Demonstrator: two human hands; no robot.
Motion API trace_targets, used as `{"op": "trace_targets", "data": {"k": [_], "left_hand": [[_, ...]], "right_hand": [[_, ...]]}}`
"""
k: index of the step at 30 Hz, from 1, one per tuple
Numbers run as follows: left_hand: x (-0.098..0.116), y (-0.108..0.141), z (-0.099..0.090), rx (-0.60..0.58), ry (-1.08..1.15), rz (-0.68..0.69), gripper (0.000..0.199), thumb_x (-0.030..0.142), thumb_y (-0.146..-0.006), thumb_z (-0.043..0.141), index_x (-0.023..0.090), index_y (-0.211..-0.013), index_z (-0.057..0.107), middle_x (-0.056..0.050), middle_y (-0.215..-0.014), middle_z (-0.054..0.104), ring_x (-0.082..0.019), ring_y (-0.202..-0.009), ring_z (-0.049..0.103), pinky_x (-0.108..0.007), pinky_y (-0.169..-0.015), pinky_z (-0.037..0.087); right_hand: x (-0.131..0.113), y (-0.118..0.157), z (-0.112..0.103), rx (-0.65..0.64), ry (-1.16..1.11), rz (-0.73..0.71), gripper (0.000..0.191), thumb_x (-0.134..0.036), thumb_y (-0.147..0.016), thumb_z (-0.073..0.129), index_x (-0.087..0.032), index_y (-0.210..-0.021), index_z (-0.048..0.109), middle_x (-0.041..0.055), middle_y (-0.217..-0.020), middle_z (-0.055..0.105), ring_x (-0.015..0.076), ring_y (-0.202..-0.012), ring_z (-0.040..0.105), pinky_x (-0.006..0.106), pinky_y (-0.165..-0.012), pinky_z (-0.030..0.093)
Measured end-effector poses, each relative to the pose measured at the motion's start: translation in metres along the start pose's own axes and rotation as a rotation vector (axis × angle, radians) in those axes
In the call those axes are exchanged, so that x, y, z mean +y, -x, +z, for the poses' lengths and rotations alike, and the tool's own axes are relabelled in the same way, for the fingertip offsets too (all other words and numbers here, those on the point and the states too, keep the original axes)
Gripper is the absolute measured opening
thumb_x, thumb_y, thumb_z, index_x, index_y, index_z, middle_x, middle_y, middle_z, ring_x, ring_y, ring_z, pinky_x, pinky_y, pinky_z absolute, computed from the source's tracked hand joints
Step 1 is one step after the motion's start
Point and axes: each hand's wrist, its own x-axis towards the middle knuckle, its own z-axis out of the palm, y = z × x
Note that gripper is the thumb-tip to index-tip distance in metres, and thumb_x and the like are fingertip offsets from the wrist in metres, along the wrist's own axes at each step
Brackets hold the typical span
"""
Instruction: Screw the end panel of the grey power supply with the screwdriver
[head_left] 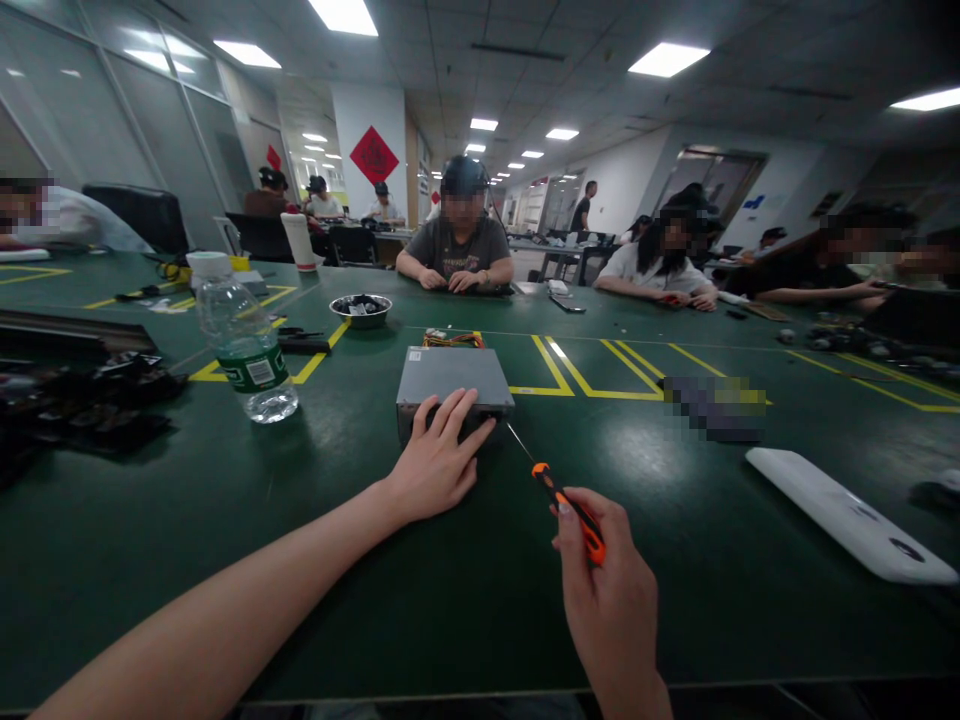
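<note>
A grey metal box [454, 375] with bundled wires [454, 340] behind it lies on the green table [480, 620]. My left hand [439, 455] rests against the front of this box, its fingers spread over the near face and edge. In my right hand [604, 575] is an orange and black screwdriver [551, 485], gripped by the handle. Its thin shaft points up and left, with the tip close to the box's right front corner; whether the tip touches the box I cannot tell.
A water bottle [259, 360] stands left of the box, near a metal bowl [361, 310] of small parts. Dark parts [75, 390] lie at far left. A white elongated object [847, 515] lies at right. A person [457, 250] sits opposite.
</note>
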Motion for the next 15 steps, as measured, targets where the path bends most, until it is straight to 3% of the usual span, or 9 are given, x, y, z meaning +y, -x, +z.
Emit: {"op": "trace_targets", "data": {"k": [15], "left_hand": [[0.0042, -0.0016, 0.0000, 0.019, 0.027, -0.033, 0.050, 0.026, -0.078, 0.053, 0.021, -0.128, 0.049, -0.014, -0.146, 0.026, -0.033, -0.133, 0.023, -0.052, -0.107, 0.014]], "right_hand": [[-0.0014, -0.0037, 0.0019, -0.011, -0.004, 0.025, 0.028, -0.040, -0.091, 0.036, -0.020, -0.100, 0.053, 0.0046, -0.086, 0.067, 0.0164, -0.070, 0.068, 0.026, -0.057, 0.052]]}}
